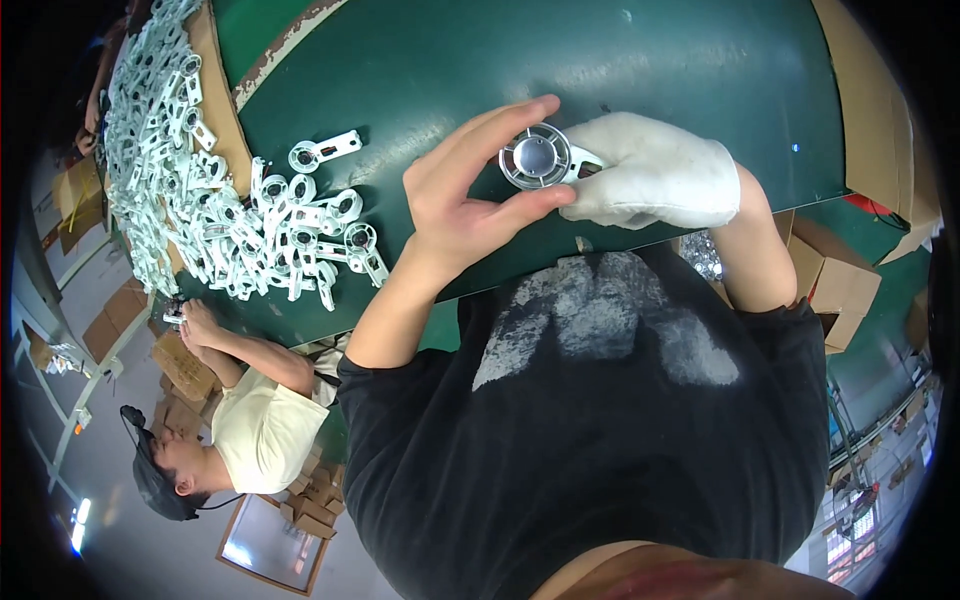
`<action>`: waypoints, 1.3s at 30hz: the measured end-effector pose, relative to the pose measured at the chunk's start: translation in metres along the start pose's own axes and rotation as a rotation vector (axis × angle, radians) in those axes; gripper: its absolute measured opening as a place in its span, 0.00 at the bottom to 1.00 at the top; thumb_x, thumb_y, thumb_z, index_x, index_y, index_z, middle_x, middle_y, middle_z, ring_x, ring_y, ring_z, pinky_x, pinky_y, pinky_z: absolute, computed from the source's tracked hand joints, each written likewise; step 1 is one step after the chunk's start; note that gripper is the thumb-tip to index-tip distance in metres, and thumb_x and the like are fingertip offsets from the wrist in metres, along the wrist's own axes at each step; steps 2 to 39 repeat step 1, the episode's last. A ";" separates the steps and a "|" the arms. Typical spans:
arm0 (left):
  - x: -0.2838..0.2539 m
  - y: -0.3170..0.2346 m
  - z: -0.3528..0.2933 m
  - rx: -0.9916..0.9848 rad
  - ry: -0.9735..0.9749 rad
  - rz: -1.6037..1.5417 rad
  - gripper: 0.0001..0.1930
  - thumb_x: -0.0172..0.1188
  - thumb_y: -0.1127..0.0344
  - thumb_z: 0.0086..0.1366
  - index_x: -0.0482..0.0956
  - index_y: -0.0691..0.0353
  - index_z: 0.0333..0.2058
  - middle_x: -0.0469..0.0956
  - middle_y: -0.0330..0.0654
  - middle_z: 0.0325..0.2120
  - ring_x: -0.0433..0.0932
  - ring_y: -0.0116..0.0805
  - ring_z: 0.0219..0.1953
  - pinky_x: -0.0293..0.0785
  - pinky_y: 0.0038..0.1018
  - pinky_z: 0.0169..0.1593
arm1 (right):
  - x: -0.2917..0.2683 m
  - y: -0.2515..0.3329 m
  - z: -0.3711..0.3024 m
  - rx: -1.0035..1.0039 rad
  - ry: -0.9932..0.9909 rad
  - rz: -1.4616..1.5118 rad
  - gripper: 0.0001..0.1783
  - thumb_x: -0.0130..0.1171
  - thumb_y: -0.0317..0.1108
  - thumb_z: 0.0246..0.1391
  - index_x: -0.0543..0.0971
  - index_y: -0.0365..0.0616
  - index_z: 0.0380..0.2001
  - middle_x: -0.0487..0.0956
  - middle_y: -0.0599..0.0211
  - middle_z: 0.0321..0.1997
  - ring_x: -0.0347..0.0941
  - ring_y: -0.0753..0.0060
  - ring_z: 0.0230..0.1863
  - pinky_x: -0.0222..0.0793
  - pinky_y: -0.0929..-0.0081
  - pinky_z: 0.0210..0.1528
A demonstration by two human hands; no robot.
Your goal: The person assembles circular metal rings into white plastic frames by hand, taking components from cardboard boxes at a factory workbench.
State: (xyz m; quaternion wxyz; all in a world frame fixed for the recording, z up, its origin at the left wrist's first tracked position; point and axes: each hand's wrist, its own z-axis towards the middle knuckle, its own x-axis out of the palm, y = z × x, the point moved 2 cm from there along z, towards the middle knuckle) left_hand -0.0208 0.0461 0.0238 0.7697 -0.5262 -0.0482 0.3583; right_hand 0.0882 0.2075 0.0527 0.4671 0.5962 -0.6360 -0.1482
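A small handheld fan (535,160) with a round silver grille and centre disc is held over the green table, its round head toward my left. My left hand (452,190) is bare. Its thumb and index finger curve round the fan's head from both sides and grip the rim. In a white glove, my right hand (655,175) is closed round the pale handle, most of which the glove hides. Left of my hands, a single pale fan (325,150) lies apart from a heap of similar fans (285,230).
The green table (600,60) carries a large pile of pale fan parts (165,130) beside a cardboard strip (222,90) at the left. A co-worker (270,430) in a light shirt handles a small part there. Cardboard boxes (880,110) stand at the right.
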 end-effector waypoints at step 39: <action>-0.001 0.001 0.000 -0.009 0.006 -0.006 0.30 0.80 0.60 0.51 0.82 0.69 0.51 0.85 0.51 0.47 0.87 0.43 0.46 0.84 0.30 0.48 | -0.001 0.000 0.001 0.020 0.002 0.006 0.10 0.54 0.32 0.54 0.68 0.45 0.21 0.62 0.81 0.16 0.54 0.85 0.18 0.50 0.77 0.20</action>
